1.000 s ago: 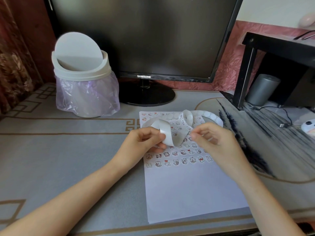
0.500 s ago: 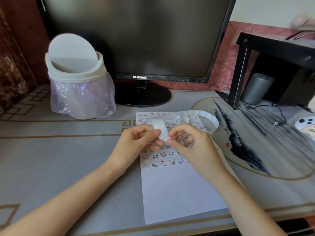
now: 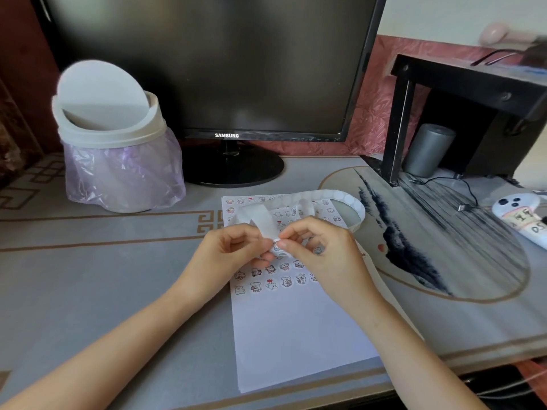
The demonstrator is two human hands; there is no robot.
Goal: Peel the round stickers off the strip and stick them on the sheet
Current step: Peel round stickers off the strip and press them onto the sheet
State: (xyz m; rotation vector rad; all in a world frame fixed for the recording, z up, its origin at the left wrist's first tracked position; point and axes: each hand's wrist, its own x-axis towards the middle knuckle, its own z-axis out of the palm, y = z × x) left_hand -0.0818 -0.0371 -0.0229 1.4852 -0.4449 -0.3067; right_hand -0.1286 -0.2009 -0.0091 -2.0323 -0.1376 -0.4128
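A white sheet [image 3: 296,335] lies on the desk in front of me, its upper half covered with several rows of small round cartoon stickers [image 3: 270,284]. A long white sticker strip [image 3: 334,195] curls in a loop over the sheet's top and out to the right. My left hand [image 3: 231,253] grips the near end of the strip above the sheet. My right hand [image 3: 322,253] meets it there, thumb and forefinger pinching at the strip's edge [image 3: 276,241]. Whether a sticker has come loose between the fingers is hidden.
A white swing-lid bin [image 3: 115,143] with a purple bag stands at the back left. A black monitor [image 3: 213,69] on its round base is behind the sheet. A black shelf [image 3: 461,93], a grey cylinder [image 3: 427,149], a cable and a white device [image 3: 524,217] are at the right.
My right hand has moved left and closed in on the strip end that my left hand holds; the two hands now touch. The strip's loop has flattened a little.
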